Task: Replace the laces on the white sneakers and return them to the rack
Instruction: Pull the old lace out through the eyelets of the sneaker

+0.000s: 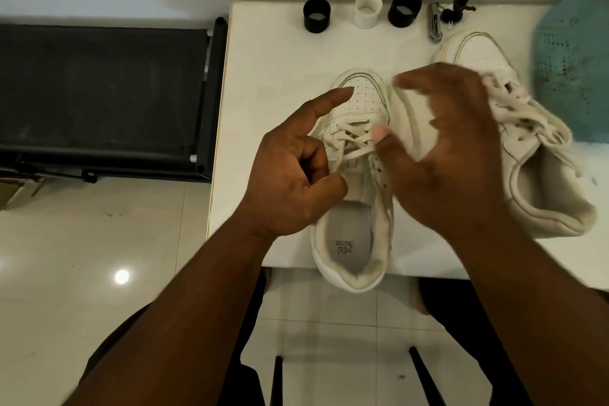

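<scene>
Glossy pale floor tiles [82, 257] surround a small white desk [273, 109], and I see its left and near edges clearly, with open floor beyond both. Left of the desk stands a dark fabric-topped rack [99, 92], its black post almost touching the desk's edge. Along the far edge sit two black cylinders [317, 15] and a white one [368, 9] between them, then a shiny metal tool [435, 26] and a small dark tangled item I cannot identify. A teal perforated basket [573, 53] is cut off at the right.

My right hand [451, 155] is blurred; its fingers [425, 82] are spread and loosely bent above the gap between the shoes, holding nothing that I can make out, and it hides much of that gap. My left hand [293, 181] hovers over the near sneaker's laces, index finger pointing forward, the other fingers curled in (whether they pinch a lace I cannot tell).

The near sneaker [352, 234] sits mid-desk, toe away from me, heel overhanging the near edge, cream laces [349, 138] loosened and crossed. The second sneaker [527, 175] lies to its right, tipped towards me, laces slack and bunched.
</scene>
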{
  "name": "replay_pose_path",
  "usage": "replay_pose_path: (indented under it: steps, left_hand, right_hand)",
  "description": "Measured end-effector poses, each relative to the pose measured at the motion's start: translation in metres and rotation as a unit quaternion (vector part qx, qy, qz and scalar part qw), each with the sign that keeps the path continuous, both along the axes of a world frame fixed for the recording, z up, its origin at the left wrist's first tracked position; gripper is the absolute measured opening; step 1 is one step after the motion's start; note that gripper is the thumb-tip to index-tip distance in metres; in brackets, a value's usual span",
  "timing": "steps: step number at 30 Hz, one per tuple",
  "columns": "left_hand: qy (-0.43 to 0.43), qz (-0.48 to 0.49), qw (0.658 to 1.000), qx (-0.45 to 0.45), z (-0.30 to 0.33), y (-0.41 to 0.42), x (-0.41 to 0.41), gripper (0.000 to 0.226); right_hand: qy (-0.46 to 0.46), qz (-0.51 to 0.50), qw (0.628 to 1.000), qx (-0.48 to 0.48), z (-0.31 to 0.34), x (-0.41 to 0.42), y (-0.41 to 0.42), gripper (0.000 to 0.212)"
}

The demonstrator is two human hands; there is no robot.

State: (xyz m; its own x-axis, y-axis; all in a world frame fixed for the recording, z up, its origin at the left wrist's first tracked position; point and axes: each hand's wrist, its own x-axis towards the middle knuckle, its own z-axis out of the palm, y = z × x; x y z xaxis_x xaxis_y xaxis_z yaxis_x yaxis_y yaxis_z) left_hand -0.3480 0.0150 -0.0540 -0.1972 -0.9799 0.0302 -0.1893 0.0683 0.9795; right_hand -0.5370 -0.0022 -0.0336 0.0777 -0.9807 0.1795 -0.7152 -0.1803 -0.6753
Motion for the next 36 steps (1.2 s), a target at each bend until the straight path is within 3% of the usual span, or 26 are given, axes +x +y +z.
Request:
replay_pose_path:
  steps: [3,7,12,17,20,22,24,27,36]
  left_hand:
    - [0.006,0.005,1.000,-0.004,0.000,-0.001,-0.001,0.077]
    - [0.002,0.010,1.000,-0.012,-0.003,-0.001,-0.001,0.077]
    - [0.003,0.014,1.000,-0.007,-0.005,0.001,-0.001,0.074]
    - [-0.034,0.100,0.994,-0.015,-0.006,-0.003,-0.009,0.029]
    - [-0.068,0.164,0.984,0.012,-0.009,-0.010,-0.014,0.014]
    - [-0.081,0.146,0.985,0.043,-0.010,-0.014,-0.014,0.016]
    - [-0.083,0.113,0.988,0.065,-0.009,-0.017,-0.014,0.020]
    - [-0.081,0.099,0.989,0.079,-0.007,-0.018,-0.013,0.024]
    - [-0.141,0.090,0.984,0.057,-0.003,-0.012,-0.016,0.016]
  right_hand:
    - [0.062,0.057,0.995,0.061,-0.001,0.016,0.012,0.027]
    - [0.041,0.059,0.995,0.071,-0.001,0.014,0.010,0.013]
    - [-0.026,-0.092,0.995,-0.011,0.002,-0.003,-0.005,0.020]
    - [0.079,-0.087,0.992,0.052,-0.008,-0.019,-0.011,0.013]
    - [0.062,-0.065,0.995,0.036,-0.005,-0.015,-0.009,0.024]
    - [0.001,-0.038,0.998,0.041,0.004,-0.012,-0.008,0.027]
    - [-0.051,0.028,0.993,0.106,0.011,-0.009,-0.006,0.035]
    - [-0.028,0.098,0.981,0.163,0.010,-0.007,-0.002,0.045]
    - [-0.019,0.005,0.991,0.131,0.006,0.002,0.001,0.033]
